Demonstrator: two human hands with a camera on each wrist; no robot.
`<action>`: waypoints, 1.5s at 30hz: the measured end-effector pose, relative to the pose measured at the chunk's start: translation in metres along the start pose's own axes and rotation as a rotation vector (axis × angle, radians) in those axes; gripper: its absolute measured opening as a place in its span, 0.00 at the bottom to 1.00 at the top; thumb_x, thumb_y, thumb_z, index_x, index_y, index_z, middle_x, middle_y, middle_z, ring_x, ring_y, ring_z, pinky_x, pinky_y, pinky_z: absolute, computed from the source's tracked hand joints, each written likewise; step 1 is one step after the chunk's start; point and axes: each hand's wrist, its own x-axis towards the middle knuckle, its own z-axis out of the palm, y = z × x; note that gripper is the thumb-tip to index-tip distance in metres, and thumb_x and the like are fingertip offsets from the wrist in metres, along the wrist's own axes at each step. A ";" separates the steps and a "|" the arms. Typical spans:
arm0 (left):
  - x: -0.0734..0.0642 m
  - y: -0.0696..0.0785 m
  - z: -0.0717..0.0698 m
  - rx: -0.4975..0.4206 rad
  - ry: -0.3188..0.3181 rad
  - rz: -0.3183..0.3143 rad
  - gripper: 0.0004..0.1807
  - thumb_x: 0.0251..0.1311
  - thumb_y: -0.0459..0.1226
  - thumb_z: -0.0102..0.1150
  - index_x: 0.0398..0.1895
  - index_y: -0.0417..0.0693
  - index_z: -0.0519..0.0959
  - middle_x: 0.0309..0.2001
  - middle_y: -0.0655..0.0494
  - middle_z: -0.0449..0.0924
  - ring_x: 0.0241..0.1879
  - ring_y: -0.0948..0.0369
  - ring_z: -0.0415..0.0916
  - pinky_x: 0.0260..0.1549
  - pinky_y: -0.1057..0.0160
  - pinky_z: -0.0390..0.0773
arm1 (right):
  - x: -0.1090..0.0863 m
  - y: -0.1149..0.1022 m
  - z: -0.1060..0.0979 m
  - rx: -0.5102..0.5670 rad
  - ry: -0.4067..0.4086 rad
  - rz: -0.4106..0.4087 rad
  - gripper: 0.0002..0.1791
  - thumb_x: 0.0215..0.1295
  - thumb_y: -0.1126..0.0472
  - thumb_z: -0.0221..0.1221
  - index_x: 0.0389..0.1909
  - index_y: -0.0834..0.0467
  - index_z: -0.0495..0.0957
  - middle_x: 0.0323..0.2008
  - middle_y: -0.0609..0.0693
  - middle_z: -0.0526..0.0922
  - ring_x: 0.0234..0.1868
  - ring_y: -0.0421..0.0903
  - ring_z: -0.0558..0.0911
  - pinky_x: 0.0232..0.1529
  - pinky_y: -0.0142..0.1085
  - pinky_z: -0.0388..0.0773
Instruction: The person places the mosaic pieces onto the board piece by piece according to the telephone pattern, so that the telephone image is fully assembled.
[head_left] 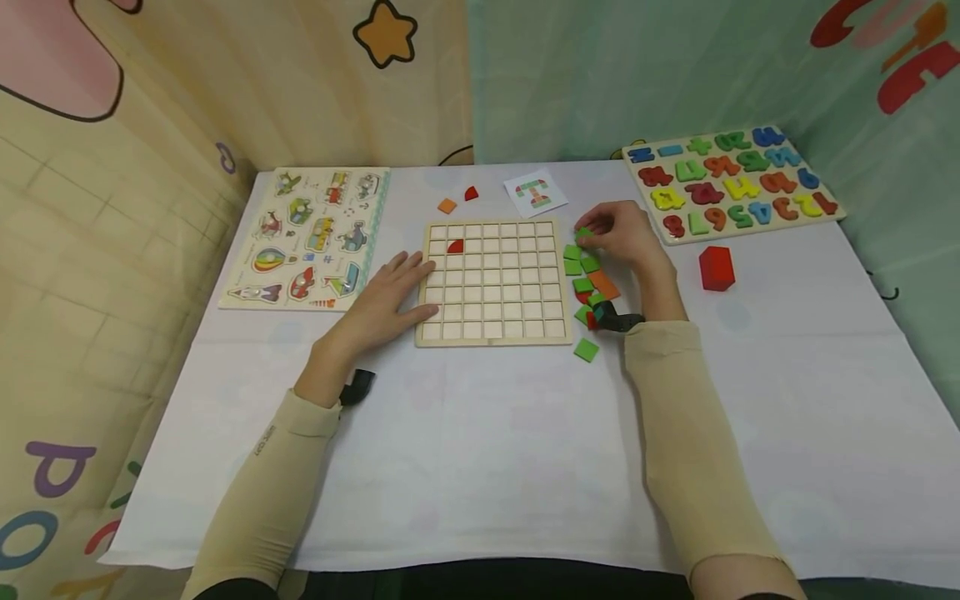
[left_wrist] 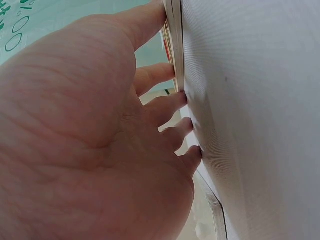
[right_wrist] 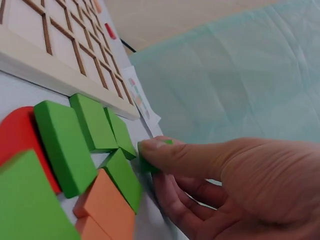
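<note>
A wooden grid board (head_left: 495,342) lies flat at the middle of the table, with a red quarter-round piece (head_left: 455,247) in one of its upper-left cells. My left hand (head_left: 378,300) rests at the board's left side, fingers spread, the thumb and index finger touching its edge. Off the board's upper right corner, my right hand (head_left: 626,237) pinches a green square tile (right_wrist: 146,162) between thumb and fingers. Beside that hand lie more green tiles (right_wrist: 92,122), orange pieces (right_wrist: 107,205) and red pieces (right_wrist: 20,130), partly hidden by the wrist camera in the head view.
A picture card (head_left: 536,192) lies behind the board, near a loose orange square (head_left: 447,206) and a red quarter-round (head_left: 471,193). A picture puzzle (head_left: 251,275) lies at left, a number and letter puzzle (head_left: 731,182) at back right. A red block (head_left: 717,268) stands at right.
</note>
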 end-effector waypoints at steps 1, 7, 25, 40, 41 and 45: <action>0.000 0.000 0.000 -0.002 -0.001 -0.002 0.42 0.74 0.51 0.62 0.84 0.50 0.58 0.86 0.47 0.45 0.86 0.46 0.35 0.83 0.37 0.43 | -0.001 -0.001 -0.001 0.013 0.008 0.006 0.16 0.71 0.61 0.69 0.56 0.62 0.84 0.52 0.60 0.84 0.51 0.52 0.79 0.56 0.40 0.77; -0.001 -0.002 0.001 -0.015 -0.006 -0.001 0.42 0.74 0.51 0.62 0.84 0.50 0.58 0.87 0.48 0.45 0.86 0.46 0.35 0.83 0.37 0.43 | -0.005 -0.012 0.000 0.093 0.062 -0.038 0.18 0.70 0.58 0.70 0.56 0.61 0.85 0.51 0.59 0.86 0.47 0.47 0.82 0.52 0.32 0.79; 0.000 0.000 -0.002 0.009 -0.006 0.009 0.42 0.74 0.50 0.62 0.85 0.49 0.57 0.86 0.47 0.45 0.86 0.45 0.34 0.83 0.37 0.42 | 0.009 -0.078 0.055 0.002 -0.004 -0.280 0.08 0.69 0.65 0.67 0.45 0.64 0.88 0.43 0.62 0.89 0.46 0.56 0.87 0.70 0.47 0.71; 0.000 -0.001 0.000 -0.012 -0.001 0.012 0.42 0.74 0.50 0.62 0.84 0.50 0.58 0.86 0.48 0.46 0.86 0.46 0.34 0.83 0.37 0.42 | 0.025 -0.109 0.106 0.056 -0.011 -0.205 0.06 0.68 0.68 0.67 0.43 0.65 0.88 0.42 0.61 0.90 0.45 0.53 0.86 0.50 0.41 0.82; 0.000 -0.001 0.000 -0.011 -0.002 0.010 0.42 0.74 0.50 0.62 0.84 0.50 0.58 0.86 0.48 0.46 0.86 0.46 0.34 0.83 0.37 0.42 | 0.025 -0.108 0.109 0.047 -0.009 -0.201 0.06 0.68 0.67 0.67 0.43 0.64 0.88 0.42 0.60 0.90 0.45 0.53 0.86 0.50 0.41 0.81; -0.001 -0.001 -0.001 -0.007 -0.004 0.005 0.42 0.74 0.50 0.62 0.84 0.50 0.58 0.86 0.48 0.46 0.86 0.46 0.34 0.83 0.37 0.43 | 0.027 -0.103 0.117 0.007 0.020 -0.215 0.06 0.70 0.65 0.67 0.43 0.63 0.88 0.41 0.59 0.90 0.45 0.52 0.86 0.52 0.42 0.81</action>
